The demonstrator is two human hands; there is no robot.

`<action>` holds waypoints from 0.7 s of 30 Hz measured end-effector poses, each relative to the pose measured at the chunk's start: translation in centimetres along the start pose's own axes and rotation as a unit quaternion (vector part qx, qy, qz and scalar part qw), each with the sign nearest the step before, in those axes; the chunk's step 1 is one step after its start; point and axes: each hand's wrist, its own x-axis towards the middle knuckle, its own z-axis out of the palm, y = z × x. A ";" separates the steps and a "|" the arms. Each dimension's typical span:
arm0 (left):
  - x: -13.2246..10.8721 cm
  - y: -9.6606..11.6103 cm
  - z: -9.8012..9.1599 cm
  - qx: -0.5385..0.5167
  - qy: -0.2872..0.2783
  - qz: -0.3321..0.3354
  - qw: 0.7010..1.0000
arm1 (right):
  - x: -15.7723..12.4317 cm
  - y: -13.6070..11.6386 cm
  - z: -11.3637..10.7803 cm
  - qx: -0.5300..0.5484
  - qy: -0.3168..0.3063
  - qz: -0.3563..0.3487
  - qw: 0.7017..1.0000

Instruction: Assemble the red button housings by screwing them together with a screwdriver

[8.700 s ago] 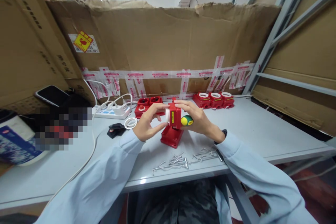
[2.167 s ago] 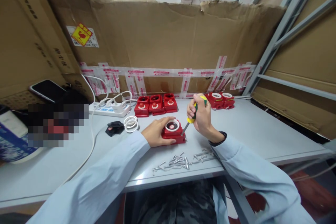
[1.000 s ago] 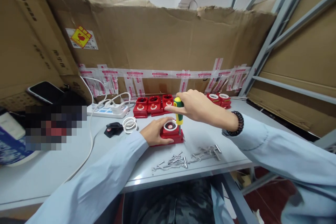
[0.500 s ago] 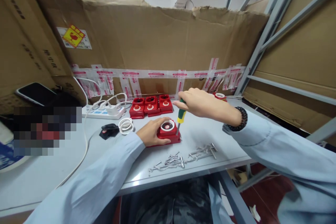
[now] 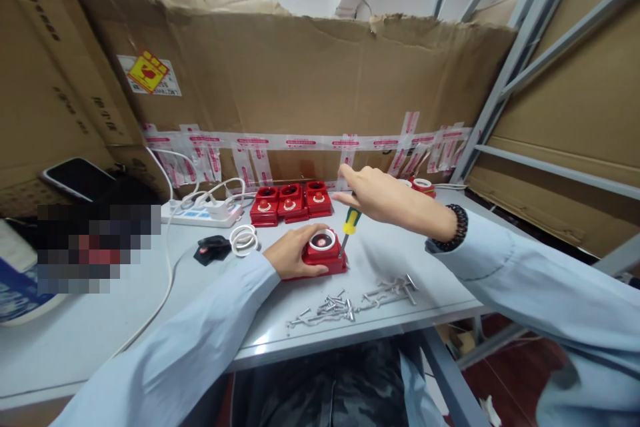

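Note:
My left hand (image 5: pixel 296 253) grips a red box-shaped housing (image 5: pixel 327 259), fingers behind it and thumb along its front. A white ring (image 5: pixel 321 239) around a dark round centre tops this housing. In my right hand (image 5: pixel 373 195) is a screwdriver (image 5: pixel 351 221) with a green and yellow handle, held from above at a slight tilt. Its tip meets the right corner of the housing; the screw there is too small to make out clearly. Several loose screws and metal pins (image 5: pixel 336 305) lie in front, near the table's edge.
Three red housings (image 5: pixel 291 203) stand in a row at the back, with another ringed one (image 5: pixel 423 185) behind my right wrist. Left of my left hand lie white rings (image 5: pixel 243 240) and a black part (image 5: pixel 212 249). A power strip (image 5: pixel 210 215) with cables sits farther back against cardboard (image 5: pixel 300 73).
The screwdriver has tilted more, its handle leaning right, and my right hand has turned slightly. My left hand keeps its hold on the housing. The whole view has shifted a little.

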 end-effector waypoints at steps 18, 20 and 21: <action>0.0 0.2 -0.1 -0.002 -0.001 -0.006 1.000 | -0.5 -1.0 -1.3 0.008 -0.047 -0.015 0.999; 0.0 0.2 -0.1 -0.007 -0.004 -0.010 1.000 | -0.3 -0.8 -1.1 0.012 -0.033 -0.012 0.999; 0.0 0.2 -0.1 -0.009 -0.005 -0.008 1.000 | -0.2 -0.6 -1.1 0.034 -0.030 -0.041 0.998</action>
